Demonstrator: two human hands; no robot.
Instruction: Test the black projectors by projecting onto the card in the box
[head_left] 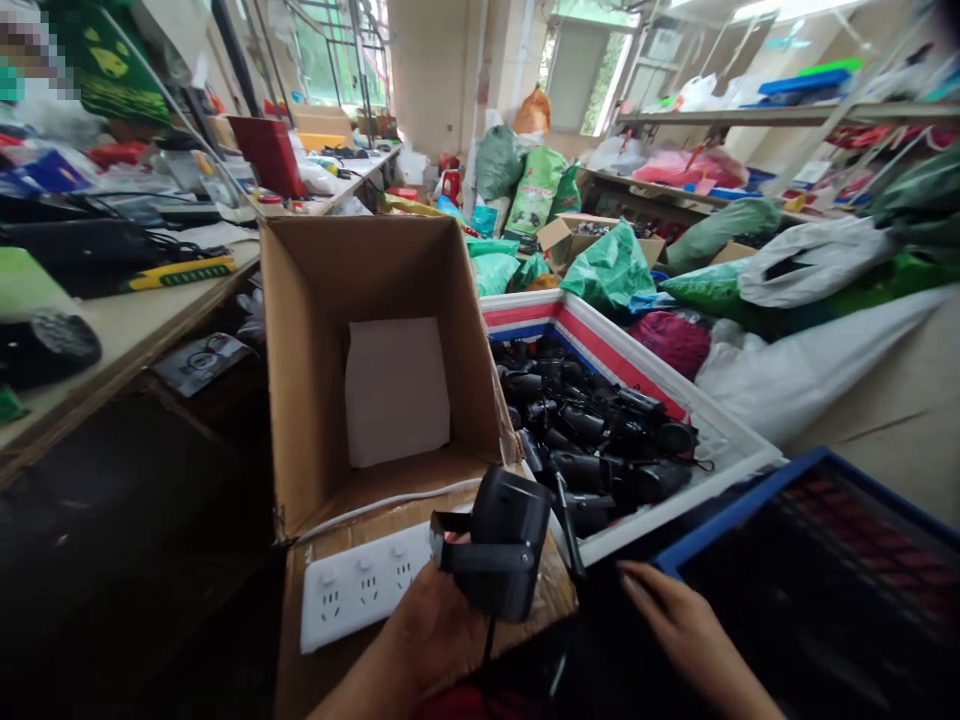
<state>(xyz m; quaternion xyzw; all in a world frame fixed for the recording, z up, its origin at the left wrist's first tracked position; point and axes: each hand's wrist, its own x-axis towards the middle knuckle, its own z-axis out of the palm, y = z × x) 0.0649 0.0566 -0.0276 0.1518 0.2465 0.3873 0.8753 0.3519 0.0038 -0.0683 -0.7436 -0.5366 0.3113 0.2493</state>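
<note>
My left hand (435,620) is closed on a black spotlight-like fixture (510,530) with a U-shaped bracket and a cord hanging below it. It is held above the front of a cardboard box, beside a white power strip (360,585). My right hand (682,630) is near the corner of a blue-rimmed crate (735,520), its fingers stretched out and nothing visible in them. A thin black rod (568,525) leans at the bin's edge, apart from that hand. Many similar black fixtures (585,420) lie heaped in the white-rimmed bin (720,425).
An open cardboard box (300,400) lies on its side ahead, a pale sheet (397,390) at its back. At left is a cluttered workbench (142,330) with a yellow cutter knife (184,273). Sacks (536,190) and a loaded shelf (720,117) stand behind.
</note>
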